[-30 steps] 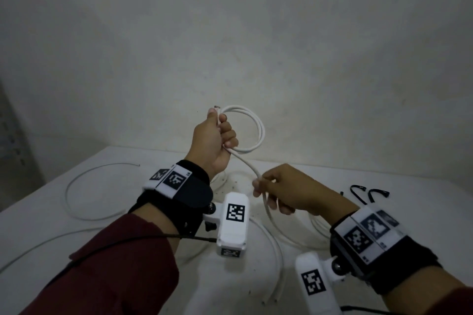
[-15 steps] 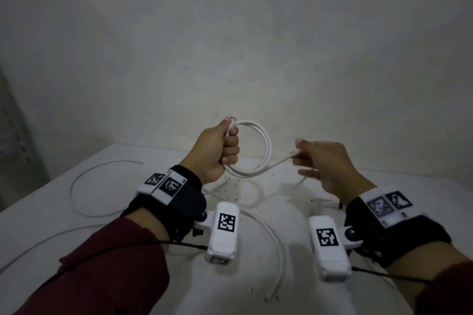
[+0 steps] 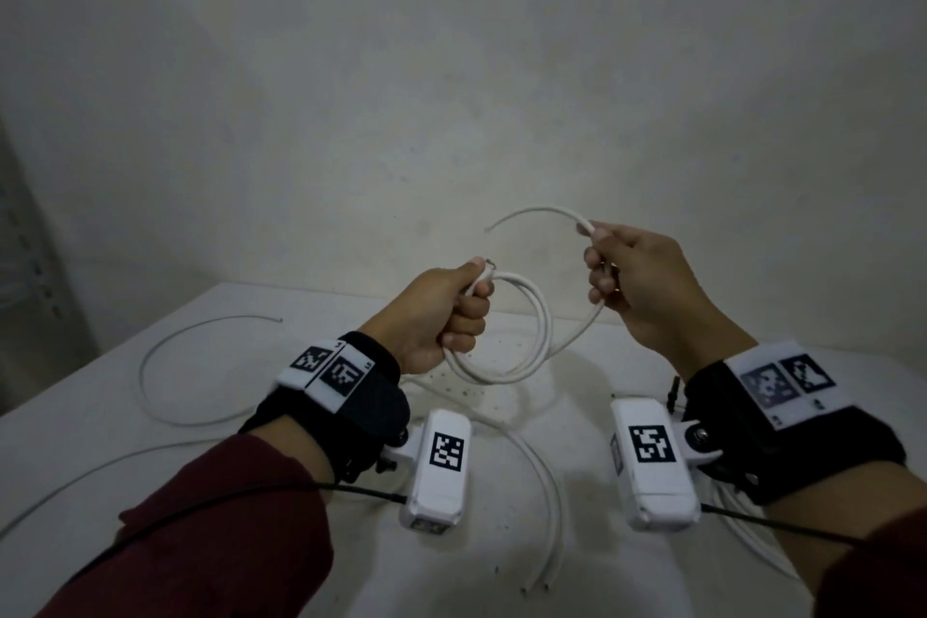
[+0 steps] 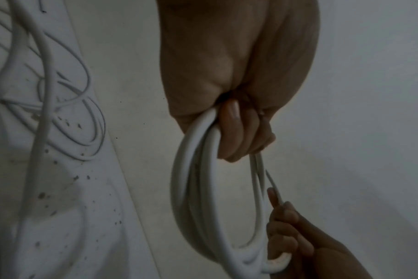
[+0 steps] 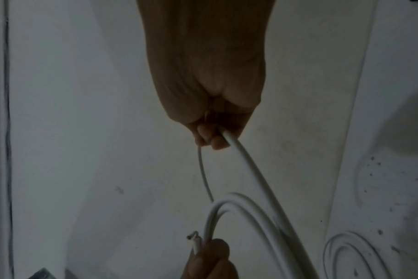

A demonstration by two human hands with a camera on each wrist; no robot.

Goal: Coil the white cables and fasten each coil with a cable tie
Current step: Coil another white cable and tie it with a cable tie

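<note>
My left hand (image 3: 454, 311) is fisted round a small coil of white cable (image 3: 539, 341), held above the table. In the left wrist view its fingers (image 4: 236, 132) curl round the coil's loops (image 4: 193, 188). My right hand (image 3: 632, 281) grips the same cable's loose tail (image 3: 542, 212), which arcs up and left to a free end. In the right wrist view the fingers (image 5: 212, 137) clamp the cable (image 5: 248, 166) running down to the coil, whose cut end (image 5: 193, 239) sticks out by the left thumb. A black cable tie (image 3: 674, 389) peeks out behind my right wrist.
Several loose white cables lie on the white table (image 3: 100, 427): a thin arc (image 3: 165, 366) at left, a pair (image 3: 547, 492) between my wrists, more (image 3: 752, 532) under my right arm. A pale wall stands right behind the table.
My right hand rose from near the table to level with the left, sliding along the cable; the tail now arcs free above. The left hand dropped slightly with the coil.
</note>
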